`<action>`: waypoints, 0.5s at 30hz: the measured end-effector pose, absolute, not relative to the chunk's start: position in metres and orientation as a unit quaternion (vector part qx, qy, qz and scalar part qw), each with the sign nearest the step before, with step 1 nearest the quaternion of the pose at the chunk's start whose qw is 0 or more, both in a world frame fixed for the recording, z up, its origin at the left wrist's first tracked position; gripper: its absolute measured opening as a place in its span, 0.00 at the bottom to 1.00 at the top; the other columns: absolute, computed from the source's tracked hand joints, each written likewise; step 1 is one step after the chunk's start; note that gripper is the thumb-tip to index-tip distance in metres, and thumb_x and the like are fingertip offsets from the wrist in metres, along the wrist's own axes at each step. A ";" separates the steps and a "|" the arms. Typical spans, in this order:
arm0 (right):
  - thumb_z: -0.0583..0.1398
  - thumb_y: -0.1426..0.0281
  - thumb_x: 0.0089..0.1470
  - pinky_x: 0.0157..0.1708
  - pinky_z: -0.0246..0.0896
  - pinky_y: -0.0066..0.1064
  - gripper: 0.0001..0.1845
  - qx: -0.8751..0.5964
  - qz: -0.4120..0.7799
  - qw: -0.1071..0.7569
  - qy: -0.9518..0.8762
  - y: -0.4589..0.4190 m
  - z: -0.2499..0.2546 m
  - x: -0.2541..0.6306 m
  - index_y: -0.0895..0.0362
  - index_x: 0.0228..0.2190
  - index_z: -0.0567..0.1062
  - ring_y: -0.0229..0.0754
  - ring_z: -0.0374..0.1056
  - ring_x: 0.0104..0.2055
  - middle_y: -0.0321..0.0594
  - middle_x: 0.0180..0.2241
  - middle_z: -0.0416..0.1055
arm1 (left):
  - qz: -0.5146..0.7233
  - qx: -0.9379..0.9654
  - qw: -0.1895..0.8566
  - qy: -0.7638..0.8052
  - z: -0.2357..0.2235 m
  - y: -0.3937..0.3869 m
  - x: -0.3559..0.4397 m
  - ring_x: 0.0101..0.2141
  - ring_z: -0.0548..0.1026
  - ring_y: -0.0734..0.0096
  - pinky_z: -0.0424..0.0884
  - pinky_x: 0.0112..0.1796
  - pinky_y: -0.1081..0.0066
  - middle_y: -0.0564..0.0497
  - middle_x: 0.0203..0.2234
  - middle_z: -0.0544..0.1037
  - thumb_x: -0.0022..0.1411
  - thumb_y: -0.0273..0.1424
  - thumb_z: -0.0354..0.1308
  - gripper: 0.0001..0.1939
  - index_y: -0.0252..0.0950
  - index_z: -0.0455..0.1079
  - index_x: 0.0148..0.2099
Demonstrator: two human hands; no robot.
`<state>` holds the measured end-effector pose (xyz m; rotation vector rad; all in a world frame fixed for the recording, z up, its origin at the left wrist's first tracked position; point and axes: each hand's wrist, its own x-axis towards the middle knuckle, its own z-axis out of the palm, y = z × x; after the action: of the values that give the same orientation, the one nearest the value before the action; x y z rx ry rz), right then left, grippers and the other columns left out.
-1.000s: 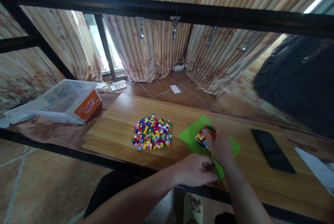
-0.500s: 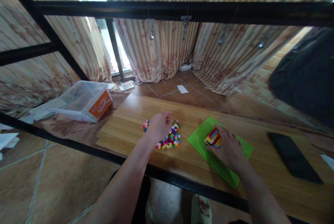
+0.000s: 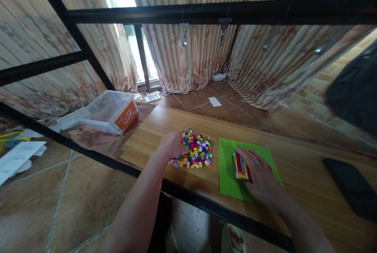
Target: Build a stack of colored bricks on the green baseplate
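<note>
A pile of small colourful toy bricks (image 3: 198, 151) lies on the wooden table. At the pile's left edge is my left hand (image 3: 171, 145), its fingertips mostly hidden among the bricks. To the right lies a green studded baseplate (image 3: 226, 184). A layered block of red, yellow, blue and white bricks (image 3: 240, 166) stands on the baseplate. My right hand (image 3: 259, 172) curls around the block's right side, thumb and fingers touching it, and covers part of the baseplate.
A dark phone-like slab (image 3: 349, 186) lies at the table's right. Beyond the left end stands a clear plastic box (image 3: 108, 113) with an orange label. A black metal rail (image 3: 206, 202) runs along the near edge; another bar (image 3: 188, 15) crosses above.
The baseplate and its brick block have turned, so the plate's edges sit squarer to the table. My left hand has moved from above the pile to its left edge. The view has shifted left.
</note>
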<state>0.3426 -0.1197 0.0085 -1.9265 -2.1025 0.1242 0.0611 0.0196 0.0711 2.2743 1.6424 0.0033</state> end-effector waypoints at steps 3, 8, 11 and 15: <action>0.53 0.80 0.40 0.60 0.50 0.55 0.51 -0.664 0.055 0.154 -0.730 -0.119 0.012 0.331 0.48 0.66 0.48 0.56 0.48 0.67 0.43 0.64 0.58 | -0.007 0.796 0.151 0.586 0.065 0.019 0.066 0.40 0.78 0.56 0.71 0.39 0.68 0.42 0.31 0.80 0.52 0.31 0.59 0.09 0.35 0.76 0.35; 0.55 0.79 0.43 0.60 0.51 0.54 0.49 -0.660 0.069 0.168 -0.729 -0.117 0.016 0.317 0.49 0.66 0.48 0.56 0.50 0.67 0.45 0.63 0.58 | -0.022 0.798 0.137 0.587 0.059 0.021 0.070 0.41 0.78 0.53 0.71 0.39 0.66 0.36 0.36 0.80 0.53 0.24 0.55 0.11 0.32 0.76 0.38; 0.57 0.75 0.46 0.60 0.51 0.55 0.47 -0.660 0.085 0.188 -0.722 -0.116 0.019 0.314 0.48 0.66 0.48 0.57 0.51 0.66 0.47 0.63 0.58 | -0.030 0.799 0.129 0.586 0.061 0.021 0.071 0.41 0.78 0.51 0.71 0.39 0.64 0.34 0.37 0.80 0.53 0.22 0.53 0.12 0.31 0.76 0.38; 0.64 0.66 0.45 0.61 0.51 0.56 0.49 -0.658 0.114 0.233 -0.707 -0.114 0.029 0.320 0.50 0.65 0.50 0.59 0.49 0.66 0.48 0.63 0.57 | 0.000 0.800 0.127 0.587 0.067 0.021 0.072 0.41 0.78 0.52 0.70 0.40 0.63 0.37 0.36 0.81 0.56 0.23 0.51 0.13 0.33 0.76 0.38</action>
<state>0.3203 -0.1144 0.0289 -1.8065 -1.9422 0.3119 0.0716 0.0209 0.0670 2.3277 1.7072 -0.0005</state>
